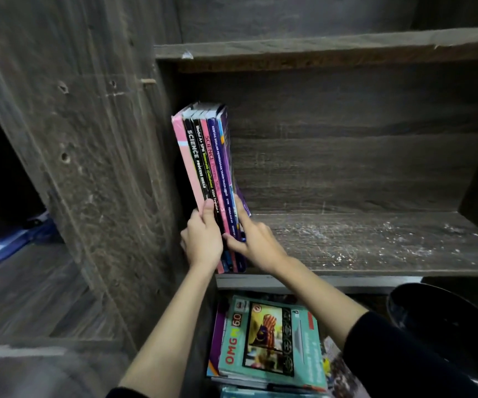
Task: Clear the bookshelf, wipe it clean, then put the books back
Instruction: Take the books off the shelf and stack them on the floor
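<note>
A bundle of several thin books [206, 156] with pink, black and purple spines stands upright at the left end of a dark wooden shelf [375, 242], leaning against the left side panel [88, 139]. My left hand [203, 239] grips the bundle's lower left side, thumb lying up along the spines. My right hand [253, 239] holds the lower right side, with its fingers round the outer purple book. The bundle's bottom edge sits at the shelf's front lip.
The shelf board right of the books is bare, with white dust specks. Below the shelf lies a pile of books, a teal one [272, 340] on top. A dark round object [447, 326] sits lower right. Another shelf board [318, 48] runs above.
</note>
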